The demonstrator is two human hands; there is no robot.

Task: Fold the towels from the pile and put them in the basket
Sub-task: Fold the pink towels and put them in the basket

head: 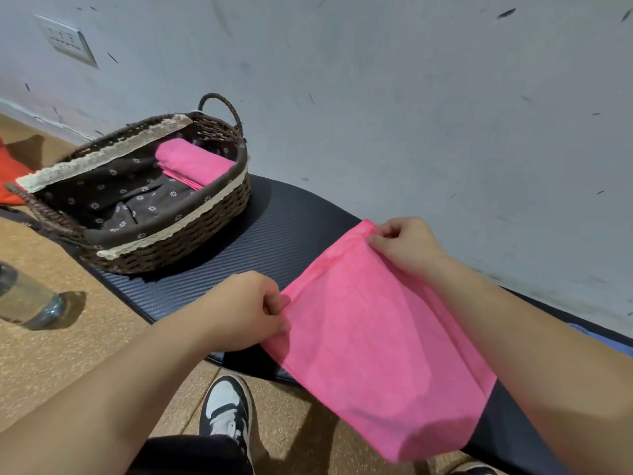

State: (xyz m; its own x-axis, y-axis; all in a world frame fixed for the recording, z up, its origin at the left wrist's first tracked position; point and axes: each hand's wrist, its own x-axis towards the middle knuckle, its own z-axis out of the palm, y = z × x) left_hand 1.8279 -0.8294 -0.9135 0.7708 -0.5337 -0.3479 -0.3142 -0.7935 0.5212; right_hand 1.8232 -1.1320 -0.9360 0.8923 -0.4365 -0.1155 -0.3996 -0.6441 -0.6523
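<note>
A pink towel point(373, 337) hangs folded double over the dark mat, held up by its upper edge. My left hand point(246, 310) pinches the near corner of that edge. My right hand point(407, 246) pinches the far corner, close to the wall. The dark wicker basket point(178, 245) with a floral liner and lace trim stands on the mat at the left. Inside it, at the far end, lies a folded pink towel point(195, 162).
The ribbed dark mat point(239, 252) runs along the grey wall. A clear plastic bottle point(25, 299) lies on the brown floor at the left. An orange cloth point(8, 173) shows behind the basket, a blue cloth point(603, 341) at the right edge. My shoe point(226, 409) is below.
</note>
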